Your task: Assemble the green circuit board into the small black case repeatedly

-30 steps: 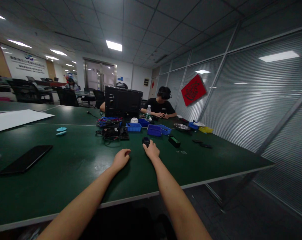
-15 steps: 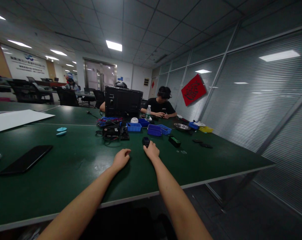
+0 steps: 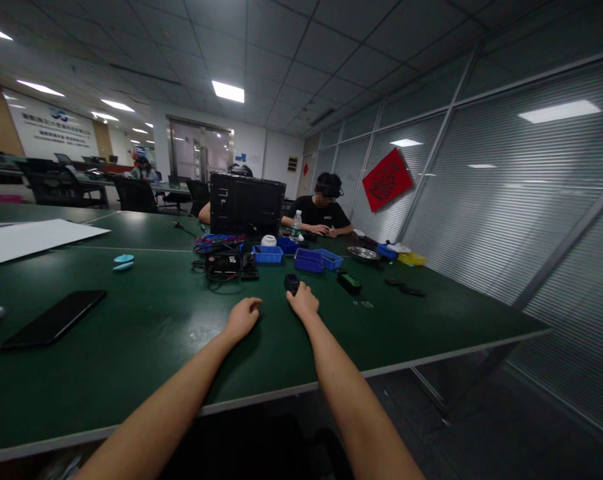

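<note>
My left hand (image 3: pixel 243 319) rests on the green table (image 3: pixel 176 373), its fingers loosely curled and partly hidden; no object shows in it. My right hand (image 3: pixel 304 300) is closed around the near end of a small black object (image 3: pixel 291 283), which sits on the table. Right of that hand lies a black box with a green top (image 3: pixel 349 282). Beyond my hands are blue trays (image 3: pixel 308 261), and a black device with cables (image 3: pixel 222 265) stands to their left.
A monitor (image 3: pixel 246 205) stands at the back, near a white ball (image 3: pixel 268 241) and a bottle (image 3: pixel 296 224). A person (image 3: pixel 321 210) sits across the table. At left lie a black phone-like slab (image 3: pixel 56 319) and a light-blue object (image 3: pixel 123 262). A metal bowl (image 3: pixel 364 253) is at right.
</note>
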A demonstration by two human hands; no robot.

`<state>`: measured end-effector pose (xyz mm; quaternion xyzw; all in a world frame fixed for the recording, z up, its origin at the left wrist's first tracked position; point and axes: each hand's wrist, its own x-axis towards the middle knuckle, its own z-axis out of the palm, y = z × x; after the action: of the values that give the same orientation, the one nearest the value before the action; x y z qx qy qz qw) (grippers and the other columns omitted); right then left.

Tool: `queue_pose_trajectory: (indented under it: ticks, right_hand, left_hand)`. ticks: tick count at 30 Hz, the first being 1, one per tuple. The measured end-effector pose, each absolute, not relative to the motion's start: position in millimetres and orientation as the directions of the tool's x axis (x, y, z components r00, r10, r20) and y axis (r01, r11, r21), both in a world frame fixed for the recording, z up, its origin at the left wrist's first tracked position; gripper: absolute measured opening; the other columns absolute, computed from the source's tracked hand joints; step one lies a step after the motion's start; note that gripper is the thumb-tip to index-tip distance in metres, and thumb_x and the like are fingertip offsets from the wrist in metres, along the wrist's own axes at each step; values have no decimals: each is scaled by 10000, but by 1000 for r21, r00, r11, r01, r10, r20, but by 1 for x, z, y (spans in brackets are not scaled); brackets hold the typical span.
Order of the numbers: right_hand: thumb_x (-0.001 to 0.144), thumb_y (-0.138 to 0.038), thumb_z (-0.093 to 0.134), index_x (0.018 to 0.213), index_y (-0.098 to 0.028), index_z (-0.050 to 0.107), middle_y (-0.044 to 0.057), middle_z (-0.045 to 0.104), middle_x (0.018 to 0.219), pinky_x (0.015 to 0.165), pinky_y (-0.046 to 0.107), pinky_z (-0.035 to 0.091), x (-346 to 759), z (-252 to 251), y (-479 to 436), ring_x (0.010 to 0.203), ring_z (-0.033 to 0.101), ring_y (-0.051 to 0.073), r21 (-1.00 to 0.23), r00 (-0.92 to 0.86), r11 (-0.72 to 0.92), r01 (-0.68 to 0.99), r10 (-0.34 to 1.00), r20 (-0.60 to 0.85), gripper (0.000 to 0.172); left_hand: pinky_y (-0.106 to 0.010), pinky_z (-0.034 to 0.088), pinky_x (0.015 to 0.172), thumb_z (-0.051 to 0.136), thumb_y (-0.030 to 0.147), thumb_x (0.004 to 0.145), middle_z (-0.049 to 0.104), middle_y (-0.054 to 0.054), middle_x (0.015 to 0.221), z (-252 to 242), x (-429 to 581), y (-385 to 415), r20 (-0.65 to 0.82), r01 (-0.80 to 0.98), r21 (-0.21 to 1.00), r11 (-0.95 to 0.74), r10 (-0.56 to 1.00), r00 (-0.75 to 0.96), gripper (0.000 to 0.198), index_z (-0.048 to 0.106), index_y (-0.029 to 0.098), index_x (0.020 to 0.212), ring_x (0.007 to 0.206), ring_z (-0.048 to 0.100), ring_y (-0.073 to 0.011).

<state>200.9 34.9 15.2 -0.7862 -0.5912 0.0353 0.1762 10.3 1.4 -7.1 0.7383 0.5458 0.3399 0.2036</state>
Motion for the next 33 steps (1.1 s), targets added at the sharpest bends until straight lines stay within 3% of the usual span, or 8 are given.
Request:
queue_pose_trajectory:
  ticks: [33]
  right_hand:
    - [767, -523, 432, 1184, -175, 357, 151, 487, 1092, 717, 360, 429, 202, 12, 37, 927, 548, 253, -305, 291, -232, 924, 942, 165, 548]
  left_hand:
    - [-241, 410, 832, 444, 110, 695, 621, -62, 1009, -6, 11, 1, 276, 680, 663, -314, 946, 168, 369, 595, 145, 1030, 908, 561, -150]
